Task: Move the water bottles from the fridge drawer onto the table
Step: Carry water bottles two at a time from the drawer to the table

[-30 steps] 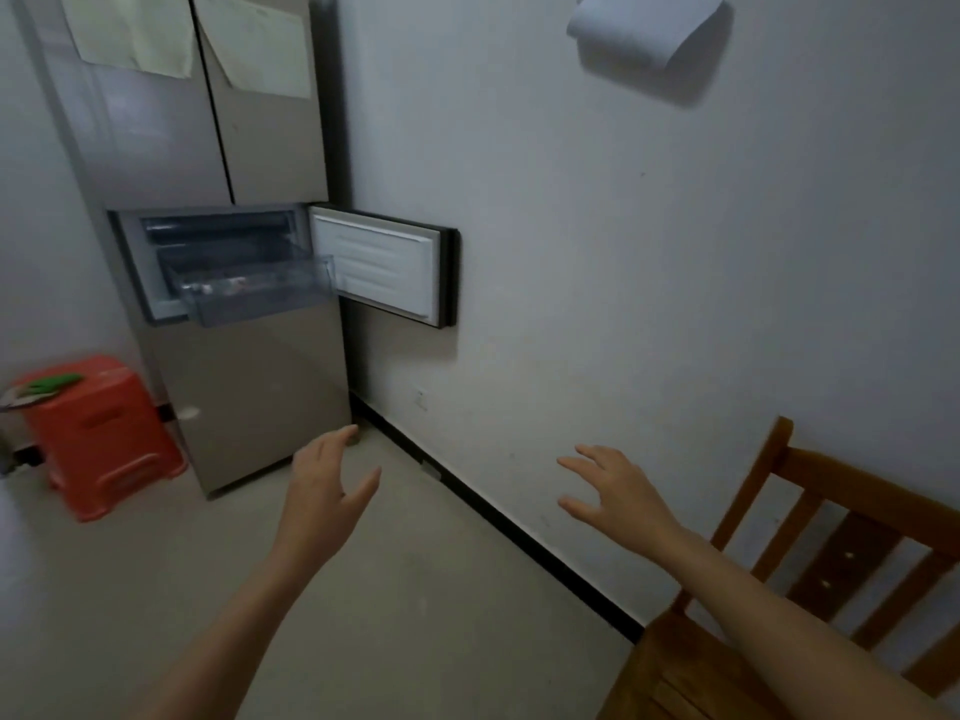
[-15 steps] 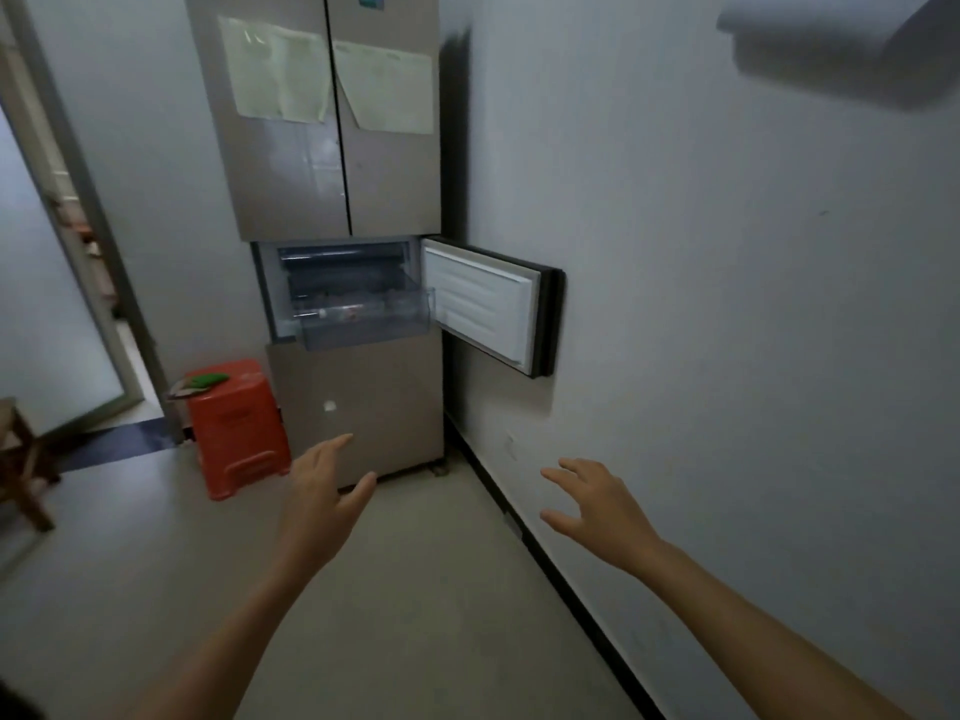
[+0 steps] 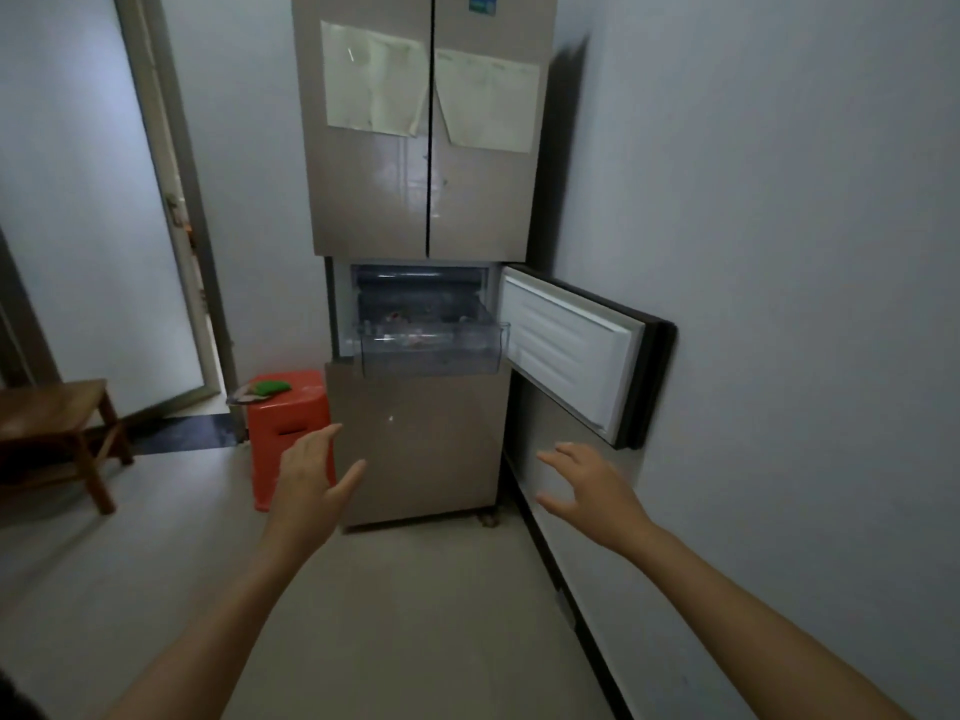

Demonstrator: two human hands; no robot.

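A tall beige fridge (image 3: 415, 200) stands straight ahead against the back wall. Its middle compartment door (image 3: 566, 350) is swung open to the right. A clear plastic drawer (image 3: 431, 356) is pulled out of that compartment, and small bottle shapes with red marks (image 3: 400, 330) show dimly inside it. My left hand (image 3: 306, 480) and my right hand (image 3: 587, 485) are held out in front of me, below the drawer and well short of the fridge. Both have fingers apart and hold nothing. No table is in view.
An orange plastic stool (image 3: 285, 433) with a green item on top stands left of the fridge. A wooden stool (image 3: 52, 428) is at the far left near an open doorway (image 3: 197, 304). A white wall (image 3: 779, 304) runs close along my right.
The view has swung left and the fridge now sits centred and nearer. The wooden chair at lower right has left the view. Both hands stay open and raised.
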